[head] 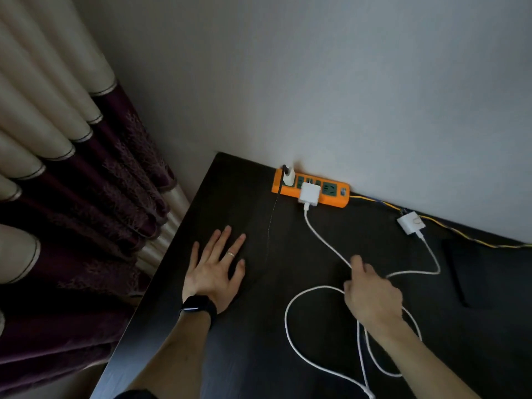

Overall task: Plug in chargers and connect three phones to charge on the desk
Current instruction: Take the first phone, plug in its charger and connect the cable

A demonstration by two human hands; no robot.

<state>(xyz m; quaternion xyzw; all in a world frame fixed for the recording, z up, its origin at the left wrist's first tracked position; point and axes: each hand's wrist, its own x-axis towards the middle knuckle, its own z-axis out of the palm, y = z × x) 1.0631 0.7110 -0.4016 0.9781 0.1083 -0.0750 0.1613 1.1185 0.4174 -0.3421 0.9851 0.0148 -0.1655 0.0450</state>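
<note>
Dark worktop (pixel 244 355) under a pale wall carries the orange power strip (pixel 331 200). The left grip (pixel 214 272) lies flat and holds nothing. The right grip (pixel 371 295) closes on the white cable (pixel 286 315) (loosely, I judge). Follow the cable gently to its free end. The spare charger (pixel 410 223) lies unplugged.

Black smartwatch (pixel 198 307) on wrist, ring (pixel 231 254) on finger.

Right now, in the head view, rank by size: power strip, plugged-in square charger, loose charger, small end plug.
1. Power strip.
2. Plugged-in square charger and loose charger: they look about alike, so unranked.
3. Small end plug.
</note>
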